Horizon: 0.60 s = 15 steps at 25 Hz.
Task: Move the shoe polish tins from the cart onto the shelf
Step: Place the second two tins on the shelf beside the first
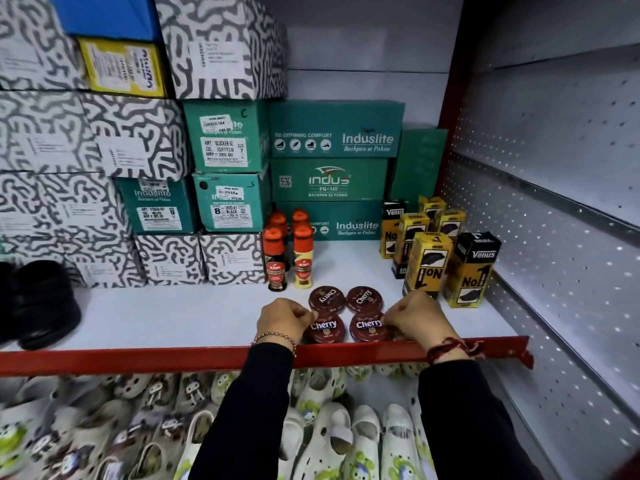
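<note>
Head view showed four Cherry tins in a two-by-two cluster on the shelf (173, 317), close to its red front lip (138, 358). The near-left tin (325, 329) and near-right tin (367, 329) lay flat, side by side, labels up. Just behind them sat the far-left tin (327, 298) and far-right tin (364, 298), touching or almost touching the front pair.

Your left hand (285, 320) was curled, its fingertips pinching the left edge of the near-left tin. Your right hand (414, 317) was curled the same way, fingertips on the right edge of the near-right tin. Both tins rested on the shelf.

Behind the tins stood Kiwi liquid polish bottles (289, 258) with red caps. To the right stood yellow-and-black Venus boxes (450, 265). Green Induslite shoe boxes (332, 168) were stacked at the far back, patterned grey-and-white boxes (138, 133) to the left. A black shoe (45, 303) sat at the far left. White clogs (329, 427) filled the level below.
</note>
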Tool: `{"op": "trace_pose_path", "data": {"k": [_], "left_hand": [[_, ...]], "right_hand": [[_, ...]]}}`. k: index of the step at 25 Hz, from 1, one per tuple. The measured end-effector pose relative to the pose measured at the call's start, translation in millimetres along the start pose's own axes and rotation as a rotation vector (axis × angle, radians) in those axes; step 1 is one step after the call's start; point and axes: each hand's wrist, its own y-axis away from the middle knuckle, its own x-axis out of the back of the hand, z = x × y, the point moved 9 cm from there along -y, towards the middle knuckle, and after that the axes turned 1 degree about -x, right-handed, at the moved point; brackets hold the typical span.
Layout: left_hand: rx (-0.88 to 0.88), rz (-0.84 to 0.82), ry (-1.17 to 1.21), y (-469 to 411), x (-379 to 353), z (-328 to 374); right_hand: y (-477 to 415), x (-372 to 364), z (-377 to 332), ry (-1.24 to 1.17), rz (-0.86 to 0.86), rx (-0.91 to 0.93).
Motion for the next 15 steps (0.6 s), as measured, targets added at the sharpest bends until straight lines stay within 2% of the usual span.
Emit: {"op": "trace_pose_path", "data": {"k": [5, 8, 10, 12, 15], "left_hand": [[-0.030, -0.022, -0.022, -3.3, -2.9, 3.7], [-0.140, 0.010, -0.035, -9.4, 3.5, 14.6], [-0.299, -0.151, -0.080, -10.6, -14.8, 32.0], [-0.386, -0.353, -0.163, -3.6, -41.3, 41.2], [-0.392, -0.403, -0.195, -1.6, -55.9, 40.4]], "right_hand": [[1.2, -1.6, -6.0, 0.072, 0.009, 0.034], [0.9, -6.0, -26.2, 0.104, -0.017, 0.213], [4.1, -26.9, -40.0, 0.193, -0.160, 0.352], [6.0, -48.9, -39.2, 0.280, -0.290, 0.375], [5.0, -59.3, -35.1, 0.337, -0.341, 0.382]]}}
